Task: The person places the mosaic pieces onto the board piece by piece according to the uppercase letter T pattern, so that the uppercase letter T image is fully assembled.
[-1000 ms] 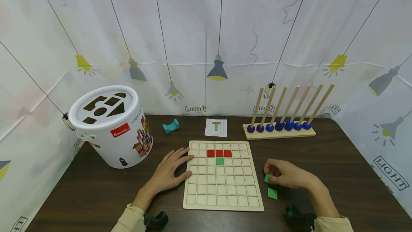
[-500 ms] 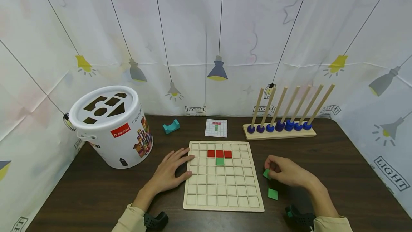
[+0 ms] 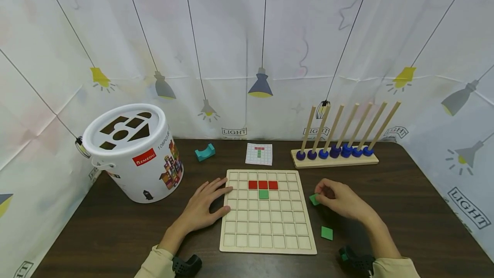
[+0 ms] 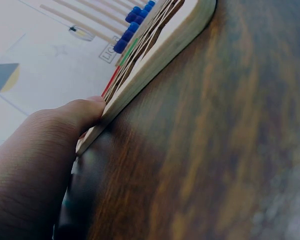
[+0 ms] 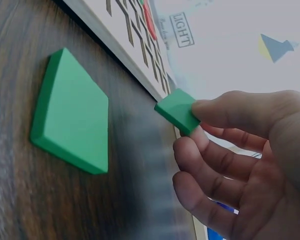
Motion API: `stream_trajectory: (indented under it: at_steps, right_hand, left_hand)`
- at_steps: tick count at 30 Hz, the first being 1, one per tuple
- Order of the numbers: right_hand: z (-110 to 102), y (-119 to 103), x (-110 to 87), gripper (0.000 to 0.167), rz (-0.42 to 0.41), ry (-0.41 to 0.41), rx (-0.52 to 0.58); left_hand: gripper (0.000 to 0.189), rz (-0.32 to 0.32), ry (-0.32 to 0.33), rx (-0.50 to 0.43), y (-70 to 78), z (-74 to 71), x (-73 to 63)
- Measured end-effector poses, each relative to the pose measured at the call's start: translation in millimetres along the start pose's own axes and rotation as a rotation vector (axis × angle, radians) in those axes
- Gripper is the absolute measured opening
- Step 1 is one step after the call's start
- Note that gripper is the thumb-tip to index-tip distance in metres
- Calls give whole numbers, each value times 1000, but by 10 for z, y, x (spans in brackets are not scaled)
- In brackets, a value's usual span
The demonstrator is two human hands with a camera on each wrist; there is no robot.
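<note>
Your right grip (image 3: 341,200) is closed to a narrow pinch on a small green tile (image 5: 176,109), thumb on one face and the finger behind it mostly hidden, the remaining fingers loosely curled below. The held tile is just beside the right edge of the wooden board (image 3: 265,228) and seems lifted off the desk (image 3: 409,209). Expect it to be very light and quite stiff, probably wood or hard plastic; it should not bend or mark under a light squeeze, and breakage looks unlikely. Its flat faces look smooth, so a loose pinch could let it swivel or slide; you would do best to hold it near one edge or corner, as now, keeping the opposite side free. The spare green tile (image 3: 326,233) lies flat on the desk, nearer you; its low side walls offer a little height, so take it by two opposite edges. Your left grip (image 3: 204,205) has its fingers spread, thumb and fingertips resting at the board's left edge and pinching nothing; that rim looks rigid enough to bear a steadying touch.
</note>
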State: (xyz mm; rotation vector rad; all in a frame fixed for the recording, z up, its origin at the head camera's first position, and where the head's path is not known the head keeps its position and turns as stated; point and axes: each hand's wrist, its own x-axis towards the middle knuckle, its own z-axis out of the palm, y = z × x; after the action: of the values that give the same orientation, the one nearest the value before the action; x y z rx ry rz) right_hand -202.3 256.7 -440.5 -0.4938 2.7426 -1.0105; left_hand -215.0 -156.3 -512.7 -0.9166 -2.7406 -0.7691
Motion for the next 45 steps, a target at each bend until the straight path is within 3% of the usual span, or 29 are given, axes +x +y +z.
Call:
stream_trajectory:
  at_steps: [12,27,45]
  right_hand:
    - [92,-62,95,13,-50,74,15]
    - [254,-245,242,16,-88,40,119]
    - [430,-395,378,11,-109,28,85]
  left_hand:
    - [54,-7,-17,8,-2,1,7]
    - [54,6,-6,10,-6,15,12]
    - [54,22,16,7,-11,19,-4]
